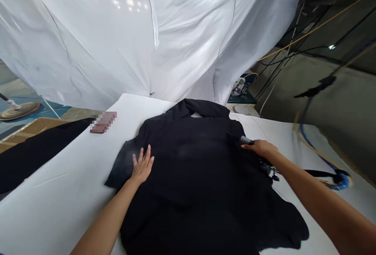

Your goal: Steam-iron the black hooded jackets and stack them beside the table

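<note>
A black garment (pixel 194 169) lies spread on the white table, with one sleeve reaching to the left and a folded strip at its top. My left hand (pixel 143 167) rests flat on its left part, fingers spread. Over the right part, my right hand (pixel 261 148) is closed around a small grey and black object (pixel 246 140), too blurred to name, whose tip points left over the cloth. Just below my right wrist, a shiny metal piece (pixel 273 172) shows beside the garment's edge.
The white table (pixel 64 184) holds a reddish pixelated item (pixel 104 122) at upper left. Dark cloth (pixel 44 149) hangs by the left edge. A white sheet (pixel 132 43) hangs behind. Blue and yellow cables (pixel 317 155) dangle at right near my forearm.
</note>
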`<state>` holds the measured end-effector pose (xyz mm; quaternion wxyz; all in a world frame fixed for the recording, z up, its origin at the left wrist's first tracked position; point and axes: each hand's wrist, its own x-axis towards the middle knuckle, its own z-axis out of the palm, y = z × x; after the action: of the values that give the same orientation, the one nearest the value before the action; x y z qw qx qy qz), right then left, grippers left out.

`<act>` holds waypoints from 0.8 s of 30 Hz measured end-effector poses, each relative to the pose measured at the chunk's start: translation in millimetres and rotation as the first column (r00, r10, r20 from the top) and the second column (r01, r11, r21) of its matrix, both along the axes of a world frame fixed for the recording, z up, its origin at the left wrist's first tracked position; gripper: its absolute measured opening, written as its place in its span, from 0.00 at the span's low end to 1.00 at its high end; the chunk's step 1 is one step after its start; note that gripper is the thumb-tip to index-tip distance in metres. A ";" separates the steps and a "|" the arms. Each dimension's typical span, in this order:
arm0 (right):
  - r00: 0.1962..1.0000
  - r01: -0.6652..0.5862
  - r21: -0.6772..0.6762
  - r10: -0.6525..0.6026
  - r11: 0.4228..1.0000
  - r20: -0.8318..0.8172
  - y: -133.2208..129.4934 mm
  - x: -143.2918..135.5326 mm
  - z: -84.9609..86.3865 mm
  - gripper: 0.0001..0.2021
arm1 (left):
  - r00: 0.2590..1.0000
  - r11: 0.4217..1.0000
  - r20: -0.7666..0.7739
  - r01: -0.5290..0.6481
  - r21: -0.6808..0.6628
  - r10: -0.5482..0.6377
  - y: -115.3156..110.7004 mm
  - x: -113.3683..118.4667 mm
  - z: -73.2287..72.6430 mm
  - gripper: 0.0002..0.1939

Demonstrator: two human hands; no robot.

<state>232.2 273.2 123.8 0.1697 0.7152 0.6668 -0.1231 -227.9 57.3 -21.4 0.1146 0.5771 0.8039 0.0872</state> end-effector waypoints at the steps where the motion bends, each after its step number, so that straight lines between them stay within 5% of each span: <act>1: 0.999 0.042 0.007 -0.042 0.999 -0.007 -0.5 14.9 -0.9 0.40 | 1.000 1.000 0.012 -0.005 -0.009 0.005 0.8 -0.1 0.5 0.29; 4: 0.993 0.106 -0.004 -0.106 0.994 -0.049 -4.6 32.9 2.6 0.41 | 1.000 1.000 -0.006 -0.009 -0.030 0.009 2.5 0.7 8.2 0.30; 8: 0.998 -0.012 0.006 0.013 1.000 -0.064 -8.5 6.5 21.8 0.39 | 0.989 0.996 -0.123 -0.077 0.040 0.082 -4.8 -4.8 32.2 0.27; 13: 0.896 -0.435 0.005 0.433 0.901 -0.101 -22.1 -87.4 26.1 0.34 | 0.832 0.833 -0.055 -0.547 0.088 0.552 -25.5 -34.7 53.3 0.28; 17: 0.790 -0.611 -0.087 0.599 0.786 -0.132 -40.0 -181.2 9.3 0.33 | 0.769 0.799 0.260 -0.602 -0.012 0.584 -32.0 -63.8 52.5 0.30; 22: 0.701 -0.709 -0.072 0.688 0.702 -0.187 -70.2 -277.0 2.8 0.35 | 0.568 0.766 0.587 -0.627 -0.144 0.576 -31.9 -84.4 52.8 0.12; 24: 0.636 -0.771 -0.110 0.747 0.628 -0.192 -84.4 -303.1 2.8 0.35 | 0.533 0.771 0.638 -0.617 -0.156 0.556 -31.4 -89.1 54.3 0.08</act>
<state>-70.9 188.8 126.6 0.2271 0.3390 0.9013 -0.1458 -317.0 25.9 32.9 0.3250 0.2098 0.8527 0.3511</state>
